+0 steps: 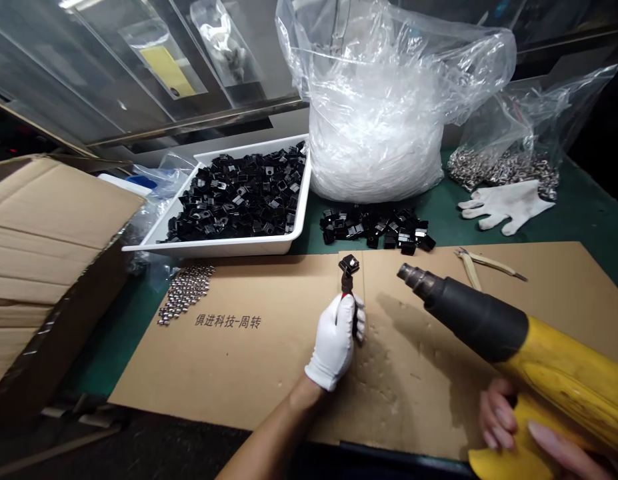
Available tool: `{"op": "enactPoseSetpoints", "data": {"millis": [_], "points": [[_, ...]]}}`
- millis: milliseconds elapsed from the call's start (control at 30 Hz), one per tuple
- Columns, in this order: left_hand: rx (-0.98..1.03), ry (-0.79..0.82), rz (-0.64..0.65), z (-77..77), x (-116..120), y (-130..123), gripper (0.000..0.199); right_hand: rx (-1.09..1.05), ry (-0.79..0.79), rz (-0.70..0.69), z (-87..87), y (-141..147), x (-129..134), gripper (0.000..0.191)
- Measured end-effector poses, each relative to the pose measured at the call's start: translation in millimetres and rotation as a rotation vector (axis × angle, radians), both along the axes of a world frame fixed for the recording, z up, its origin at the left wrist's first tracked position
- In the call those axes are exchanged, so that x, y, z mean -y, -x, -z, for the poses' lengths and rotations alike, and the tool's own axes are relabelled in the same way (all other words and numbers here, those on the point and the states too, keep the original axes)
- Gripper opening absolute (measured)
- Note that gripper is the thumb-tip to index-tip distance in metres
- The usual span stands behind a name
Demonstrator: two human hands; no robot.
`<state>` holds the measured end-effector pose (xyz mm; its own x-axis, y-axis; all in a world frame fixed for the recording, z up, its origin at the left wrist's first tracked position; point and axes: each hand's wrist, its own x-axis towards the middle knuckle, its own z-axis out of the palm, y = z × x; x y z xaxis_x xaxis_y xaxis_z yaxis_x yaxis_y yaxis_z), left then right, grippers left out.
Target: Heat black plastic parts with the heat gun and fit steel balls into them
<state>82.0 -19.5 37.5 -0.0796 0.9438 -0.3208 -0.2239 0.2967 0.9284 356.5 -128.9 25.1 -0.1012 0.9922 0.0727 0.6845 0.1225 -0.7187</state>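
Observation:
My left hand [335, 341], in a white glove, is closed around the red-and-black handles of a pair of pliers [346, 283]. A small black plastic part [349, 265] is held in the pliers' jaws. My right hand [497, 417], bare, wraps the grip of a yellow heat gun [469, 313] low at the right. The gun's black metal-tipped nozzle points up and left toward the black part and stands apart from it. Both hands are above a cardboard sheet [239, 360] printed with Chinese characters.
A white tray [229, 245] of black parts and a loose pile of them [376, 228] lie beyond the sheet. Steel balls [186, 293], tweezers [489, 265], a white glove [503, 205], bagged metal rings [503, 170] and a large plastic bag [373, 140] surround it. A cardboard box [49, 227] stands left.

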Motion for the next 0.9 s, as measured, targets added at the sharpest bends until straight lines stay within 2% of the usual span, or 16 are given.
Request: {"op": "enactPoseSetpoints", "data": {"millis": [67, 167, 200, 233, 500, 700, 900], "points": [[-0.024, 0.002, -0.022, -2.0, 1, -4, 0.057, -0.36, 0.142, 0.008, 11.9, 12, -1, 0.032], [-0.063, -0.009, -0.04, -2.8, 4, -7, 0.056, -1.136, 0.448, 0.035, 21.5, 26, -3, 0.03], [-0.078, -0.02, -0.044, -2.2, 5, -8, 0.055, -1.306, 0.521, 0.04, 22.7, 29, -4, 0.028], [-0.093, -0.031, -0.045, -1.1, 6, -9, 0.055, -1.387, 0.564, 0.037, 23.3, 31, -6, 0.026], [-0.215, -0.086, -0.009, 6.1, 12, -10, 0.05, -1.533, 0.649, 0.037, 25.2, 33, -9, 0.023], [-0.236, -0.104, -0.033, 5.8, 13, -13, 0.048, -1.597, 0.807, 0.046, 27.9, 27, -1, 0.022], [-0.242, -0.11, -0.033, 5.0, 15, -14, 0.046, -1.626, 0.816, 0.05, 30.1, 25, 1, 0.023]]}}
